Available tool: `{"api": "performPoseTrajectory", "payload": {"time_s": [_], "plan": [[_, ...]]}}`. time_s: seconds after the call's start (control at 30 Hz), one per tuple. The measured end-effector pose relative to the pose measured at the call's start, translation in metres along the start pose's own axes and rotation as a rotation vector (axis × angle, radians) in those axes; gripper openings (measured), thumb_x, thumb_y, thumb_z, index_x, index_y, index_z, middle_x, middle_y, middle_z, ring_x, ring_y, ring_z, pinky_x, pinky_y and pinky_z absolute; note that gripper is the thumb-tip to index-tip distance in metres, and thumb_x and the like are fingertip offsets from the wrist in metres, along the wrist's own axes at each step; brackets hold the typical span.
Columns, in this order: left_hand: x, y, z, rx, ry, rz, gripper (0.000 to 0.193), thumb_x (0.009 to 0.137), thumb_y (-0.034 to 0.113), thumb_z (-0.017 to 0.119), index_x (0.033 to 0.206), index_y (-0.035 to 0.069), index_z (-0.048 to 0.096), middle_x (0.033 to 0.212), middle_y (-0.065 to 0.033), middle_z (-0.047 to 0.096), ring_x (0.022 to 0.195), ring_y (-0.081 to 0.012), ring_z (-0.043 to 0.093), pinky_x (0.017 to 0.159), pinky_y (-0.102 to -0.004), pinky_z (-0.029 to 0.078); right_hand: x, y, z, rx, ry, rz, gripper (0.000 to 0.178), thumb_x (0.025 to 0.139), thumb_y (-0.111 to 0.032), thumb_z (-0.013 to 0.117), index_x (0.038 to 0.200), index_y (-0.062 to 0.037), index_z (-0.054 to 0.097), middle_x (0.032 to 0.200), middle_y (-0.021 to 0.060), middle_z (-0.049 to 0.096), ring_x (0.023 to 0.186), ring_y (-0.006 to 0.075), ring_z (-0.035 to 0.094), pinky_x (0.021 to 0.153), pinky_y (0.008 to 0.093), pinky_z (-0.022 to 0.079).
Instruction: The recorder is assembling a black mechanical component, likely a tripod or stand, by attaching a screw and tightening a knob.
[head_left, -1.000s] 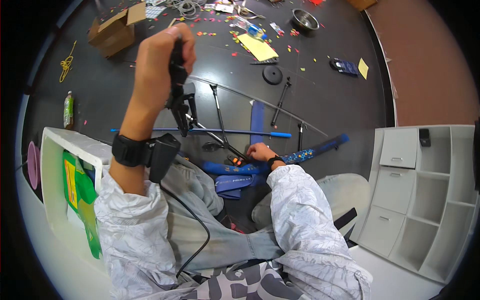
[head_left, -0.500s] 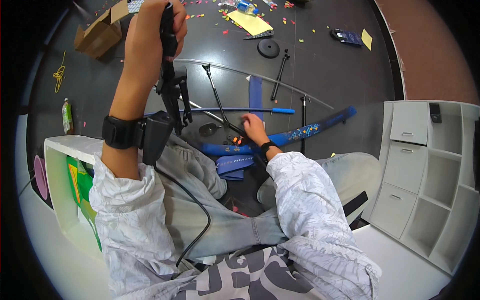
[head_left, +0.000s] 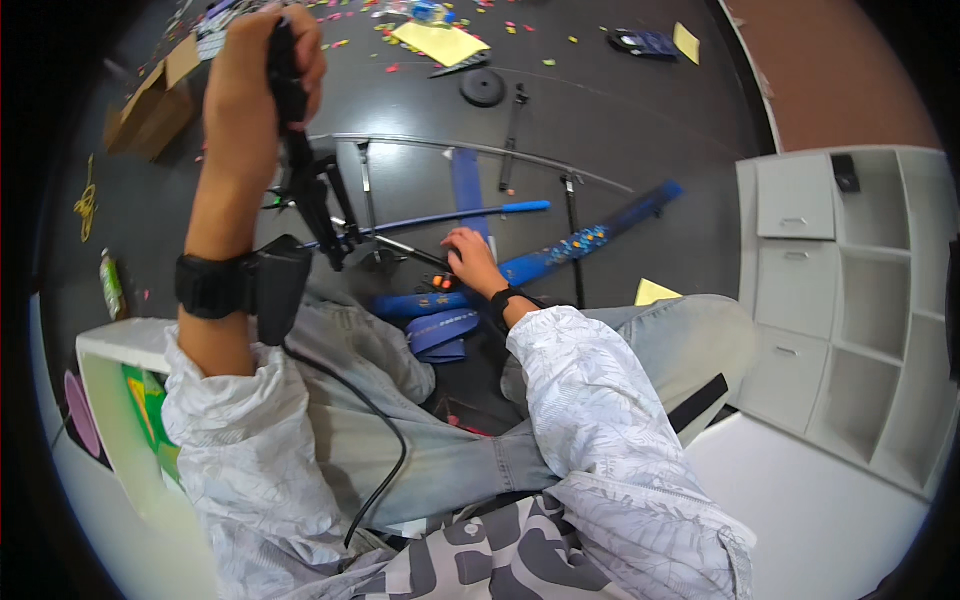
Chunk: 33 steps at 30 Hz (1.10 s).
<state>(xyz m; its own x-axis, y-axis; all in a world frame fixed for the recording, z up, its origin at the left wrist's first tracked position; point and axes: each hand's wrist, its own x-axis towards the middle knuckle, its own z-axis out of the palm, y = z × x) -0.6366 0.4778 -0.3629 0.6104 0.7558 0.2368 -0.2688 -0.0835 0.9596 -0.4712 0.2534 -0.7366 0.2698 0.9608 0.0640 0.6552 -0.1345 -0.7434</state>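
Note:
My left hand (head_left: 245,70), raised at the upper left, is closed around the black grip of a black jointed stand (head_left: 312,195). The stand's folded legs hang down from my fist. A silver pole (head_left: 412,247) with a dark end slants from beside those legs to my right hand (head_left: 472,262). My right hand is low over the floor, its fingers curled at the pole's dark end; the fingertips are partly hidden. Beneath it lies a long blue patterned tube-shaped case (head_left: 550,258). A small orange and black part (head_left: 440,283) is next to that hand.
A blue rod (head_left: 480,212), a blue strap (head_left: 467,180), black poles (head_left: 515,135) and a black disc (head_left: 483,88) lie on the dark floor. Cardboard box (head_left: 150,110) at far left; yellow sheet (head_left: 440,43) and paper scraps beyond. White cabinet (head_left: 795,255) at right.
My head view has shifted, so the scene sits further left. The black stand in my left hand has come lower and the silver pole's left end has dropped. My right hand stays by the pole.

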Motion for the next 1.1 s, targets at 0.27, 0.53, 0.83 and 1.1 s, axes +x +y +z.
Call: {"api": "performPoseTrajectory", "payload": {"time_s": [0.27,0.53,0.83,1.1], "plan": [[0.003,0.004,0.033,0.038,-0.094,-0.010,0.041,0.095,0.042,0.033,0.071,0.009,0.038,0.057,0.0006,0.035,0.044,-0.0077,0.034,0.042,-0.0230,0.025,-0.085,0.069,-0.115,-0.537,0.690,0.771,0.023,0.079,-0.011,0.056,0.101,-0.0054,0.060,0.109,0.0164,0.057,0.107,0.0370,0.053,0.088,0.0482,0.045],[0.008,-0.001,0.065,0.010,-0.113,-0.050,0.042,0.095,0.044,0.032,0.070,0.010,0.040,0.055,0.0011,0.037,0.044,-0.0080,0.036,0.042,-0.0229,0.026,-0.181,0.150,-0.119,-0.473,0.097,1.134,0.047,0.085,-0.037,0.060,0.110,0.0018,0.056,0.114,0.0251,0.059,0.108,0.0423,0.056,0.092,0.0493,0.047],[0.018,-0.013,0.078,0.043,-0.170,-0.036,0.042,0.095,0.042,0.030,0.070,0.009,0.039,0.054,0.0004,0.037,0.042,-0.0082,0.035,0.040,-0.0233,0.026,-0.178,0.167,-0.238,-0.690,-0.186,1.187,0.041,0.080,-0.030,0.062,0.115,-0.0099,0.063,0.122,0.0164,0.061,0.112,0.0355,0.059,0.093,0.0463,0.049],[0.015,-0.012,0.082,0.067,-0.250,0.005,0.041,0.096,0.040,0.038,0.069,0.009,0.043,0.055,0.0012,0.041,0.044,-0.0064,0.038,0.041,-0.0221,0.027,-0.113,0.053,-0.499,-1.340,-0.214,1.089,0.028,0.083,-0.030,0.059,0.101,-0.0139,0.072,0.108,0.0124,0.069,0.103,0.0286,0.065,0.090,0.0420,0.044]]}}
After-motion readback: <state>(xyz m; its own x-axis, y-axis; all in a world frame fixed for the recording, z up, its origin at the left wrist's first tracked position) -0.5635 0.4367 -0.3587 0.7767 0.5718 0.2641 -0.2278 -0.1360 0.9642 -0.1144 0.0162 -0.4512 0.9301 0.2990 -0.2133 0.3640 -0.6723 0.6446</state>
